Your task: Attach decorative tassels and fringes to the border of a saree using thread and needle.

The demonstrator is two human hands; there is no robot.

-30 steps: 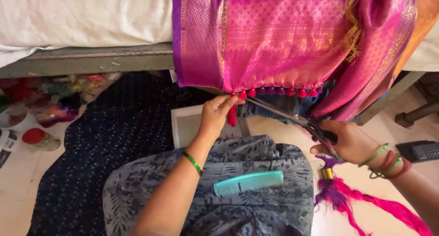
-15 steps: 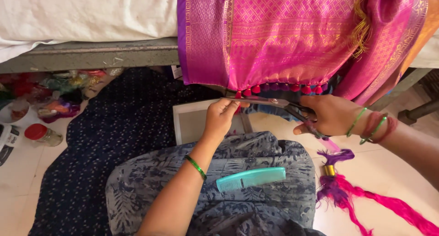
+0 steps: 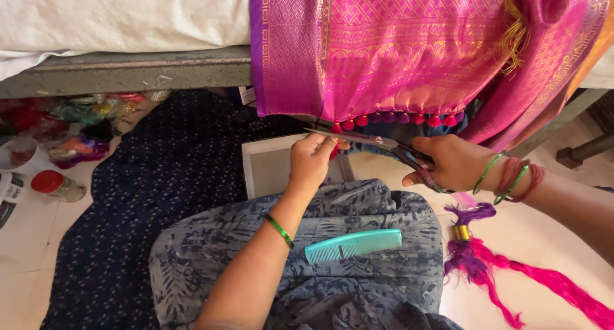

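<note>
Below the hanging pink cloth [image 3: 409, 55], right hand [image 3: 451, 164] is closed around the handles of scissors [image 3: 377, 143], blades pointing toward the left hand and lying just under the row of red and purple tassels [image 3: 396, 119] on the cloth's lower edge. Left hand [image 3: 311, 162] is pinched shut on one red tassel at the left end of the row, holding it down – blade tips sit right at those fingers, touching or nearly, cannot tell which. Whether the blades are parted or together is not clear.

Pink cloth with gold pattern drapes over the edge of a bed [image 3: 128, 71] with a white sheet on top and a grey frame. Person sits on the floor, lap covered by grey-blue printed fabric [image 3: 358, 285]; a teal comb [image 3: 353, 245] lies on the lap, apart from both hands. A bundle of purple and pink thread [image 3: 511, 279] with a gold band lies on the pale floor under the right wrist. A white-framed board [image 3: 268, 167] sits behind the left hand. Dark dotted cloth [image 3: 141, 196] spreads over the floor at left – beyond it a small jar with a red lid [image 3: 57, 185] and mixed coloured scraps under the bed
</note>
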